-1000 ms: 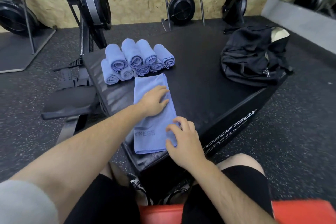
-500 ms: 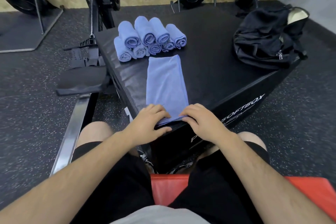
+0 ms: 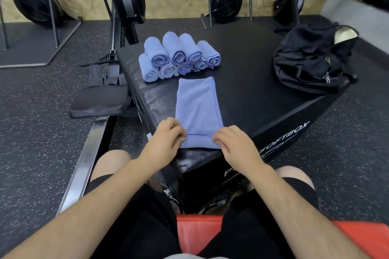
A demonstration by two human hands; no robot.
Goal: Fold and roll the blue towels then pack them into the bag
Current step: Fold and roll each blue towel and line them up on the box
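Currently left hand (image 3: 166,140) and right hand (image 3: 236,146) pinch the turned-over end of the folded towel (image 3: 197,103) at the bench (image 3: 244,90) near edge; rolled towels (image 3: 179,54) at bench rear

Both forearms bare, reaching forward and converging; left hand (image 3: 168,137) knuckles up, fingers curled, pinching the near left corner of the folded towel (image 3: 197,107); right hand (image 3: 235,143) likewise curled on the near right corner; hands level, apart.
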